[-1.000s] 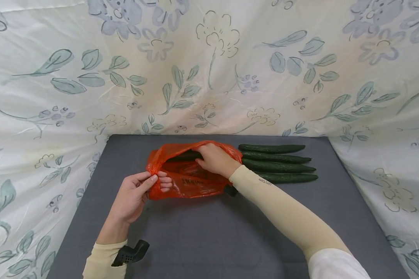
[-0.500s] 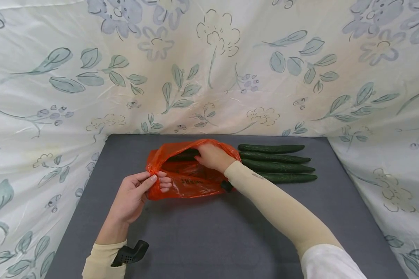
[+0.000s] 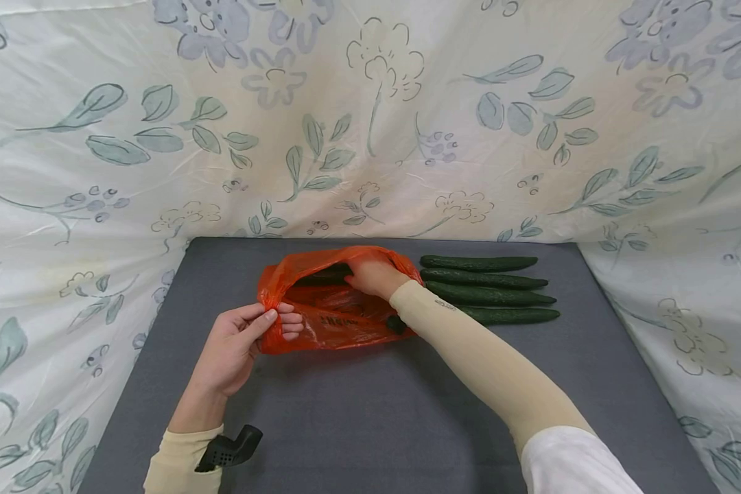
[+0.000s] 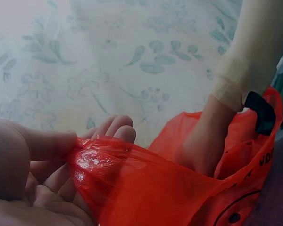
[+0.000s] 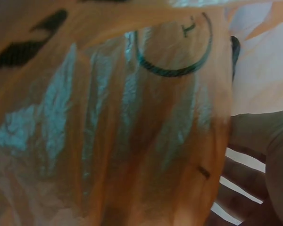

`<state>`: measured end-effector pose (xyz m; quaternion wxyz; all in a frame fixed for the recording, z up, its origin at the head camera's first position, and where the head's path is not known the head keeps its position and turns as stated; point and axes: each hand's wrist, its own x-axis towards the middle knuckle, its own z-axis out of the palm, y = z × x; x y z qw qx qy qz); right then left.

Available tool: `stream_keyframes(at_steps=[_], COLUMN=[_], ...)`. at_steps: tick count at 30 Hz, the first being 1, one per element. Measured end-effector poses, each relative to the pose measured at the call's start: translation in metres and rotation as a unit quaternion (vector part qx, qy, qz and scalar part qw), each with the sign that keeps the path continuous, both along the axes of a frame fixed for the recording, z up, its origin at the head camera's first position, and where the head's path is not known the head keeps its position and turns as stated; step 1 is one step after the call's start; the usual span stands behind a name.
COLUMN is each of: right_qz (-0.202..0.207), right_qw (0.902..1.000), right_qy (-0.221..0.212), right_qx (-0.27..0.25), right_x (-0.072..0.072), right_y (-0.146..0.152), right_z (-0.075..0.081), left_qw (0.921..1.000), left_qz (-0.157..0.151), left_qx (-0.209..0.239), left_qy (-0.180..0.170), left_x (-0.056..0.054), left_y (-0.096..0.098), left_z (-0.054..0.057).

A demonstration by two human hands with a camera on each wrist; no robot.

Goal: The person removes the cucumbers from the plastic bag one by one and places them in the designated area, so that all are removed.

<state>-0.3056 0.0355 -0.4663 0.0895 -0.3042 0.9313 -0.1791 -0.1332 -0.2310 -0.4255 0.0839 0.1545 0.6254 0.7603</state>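
My left hand pinches the gathered rim of a red plastic bag at its left end, between thumb and fingers. The bag lies on its side with its mouth held wide. Through that mouth reaches my right hand, its thumb and fingers around the right part of a dark green cucumber inside; the fingertips are hidden. In the left wrist view, the right hand dips into the bag behind the stretched plastic. Translucent printed plastic fills most of the right wrist view.
Several long cucumbers lie side by side just right of the bag, partly behind the right forearm. All rest on a dark grey table. A flowered cloth hangs behind and along both sides.
The right hand has moved slightly left and deeper into the bag, its forearm following. The left hand keeps its pinch on the rim in the same place.
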Motion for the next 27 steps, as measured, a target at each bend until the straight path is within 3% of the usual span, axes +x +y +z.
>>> stream_keyframes(at_steps=[6, 15, 23, 27], right_qz=[-0.030, -0.028, -0.012, -0.002], right_qw=[0.9981, 0.9981, 0.9981, 0.9975], right_qy=[-0.041, -0.051, 0.010, 0.042], right_qx=[0.036, 0.021, 0.060, 0.057], right_x=[-0.002, -0.002, -0.003, -0.002], right_y=[0.000, 0.001, -0.002, -0.003], right_z=[-0.002, -0.006, -0.019, -0.024], left_qw=[1.0000, 1.0000, 1.0000, 0.9999], left_qz=[-0.004, 0.002, 0.004, 0.000], left_qx=[0.002, -0.002, -0.007, -0.008], left_qy=[-0.002, -0.003, 0.002, 0.007], left_x=[0.001, 0.001, 0.002, 0.002], left_y=[-0.001, 0.000, -0.001, -0.002], left_z=[0.000, 0.000, -0.002, -0.003])
